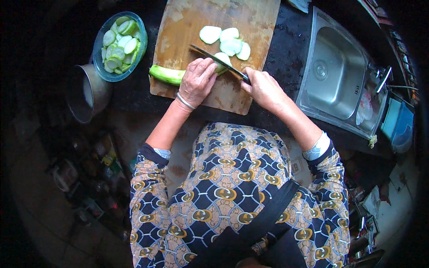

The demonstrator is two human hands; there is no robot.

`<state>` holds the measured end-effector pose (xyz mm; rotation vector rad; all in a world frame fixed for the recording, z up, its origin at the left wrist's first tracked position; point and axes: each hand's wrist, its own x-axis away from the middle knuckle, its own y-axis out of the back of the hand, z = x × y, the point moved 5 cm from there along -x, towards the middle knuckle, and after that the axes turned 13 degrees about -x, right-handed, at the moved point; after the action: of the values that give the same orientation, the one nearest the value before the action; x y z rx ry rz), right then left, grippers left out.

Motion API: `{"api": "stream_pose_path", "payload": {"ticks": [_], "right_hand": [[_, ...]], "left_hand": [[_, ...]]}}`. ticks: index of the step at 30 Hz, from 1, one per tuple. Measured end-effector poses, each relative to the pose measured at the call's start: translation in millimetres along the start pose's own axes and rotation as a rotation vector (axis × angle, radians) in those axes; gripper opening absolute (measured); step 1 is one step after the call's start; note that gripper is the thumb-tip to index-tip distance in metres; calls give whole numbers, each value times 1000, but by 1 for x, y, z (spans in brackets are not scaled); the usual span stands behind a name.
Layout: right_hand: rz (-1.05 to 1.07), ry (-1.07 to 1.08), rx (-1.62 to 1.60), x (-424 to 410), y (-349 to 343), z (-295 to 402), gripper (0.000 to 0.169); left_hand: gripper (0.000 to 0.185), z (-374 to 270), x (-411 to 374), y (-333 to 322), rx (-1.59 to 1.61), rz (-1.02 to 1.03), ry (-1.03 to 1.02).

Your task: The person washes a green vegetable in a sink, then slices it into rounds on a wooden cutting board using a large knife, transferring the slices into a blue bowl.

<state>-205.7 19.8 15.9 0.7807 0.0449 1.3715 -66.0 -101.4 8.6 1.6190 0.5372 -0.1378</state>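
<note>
A peeled green gourd point(166, 75) lies across the near part of a wooden cutting board point(187, 33). My left hand point(197, 80) grips it close to its cut end, fingers curled beside the blade. In my right hand point(263, 86) is the handle of a kitchen knife point(219, 61), its dark blade slanting up to the left across the gourd. A pale slice point(223, 59) stands on the far side of the blade; whether it is fully cut off is hidden. Several round gourd slices point(231, 47) lie farther up the board, some overlapping.
At the left, a teal plastic bowl point(144, 50) holds many gourd slices, with a metal pot point(95, 90) nearer me. A stainless steel sink point(335, 80) with a faucet point(383, 79) is set into the dark countertop point(288, 43) at the right. Blue plastic containers point(399, 124) stand beyond it.
</note>
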Motion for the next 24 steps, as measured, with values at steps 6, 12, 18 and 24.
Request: {"api": "stream_pose_path", "payload": {"ticks": [6, 12, 18, 24], "right_hand": [[30, -15, -63, 22, 26, 31, 23], [-30, 67, -21, -7, -2, -2, 23], [-19, 34, -95, 13, 11, 27, 22], [-8, 12, -53, 0, 4, 15, 22]], "left_hand": [[28, 2, 3, 0, 50, 23, 57], [25, 1, 0, -3, 50, -48, 49], [29, 1, 2, 0, 53, 3, 75], [30, 4, 7, -4, 54, -16, 101]]}}
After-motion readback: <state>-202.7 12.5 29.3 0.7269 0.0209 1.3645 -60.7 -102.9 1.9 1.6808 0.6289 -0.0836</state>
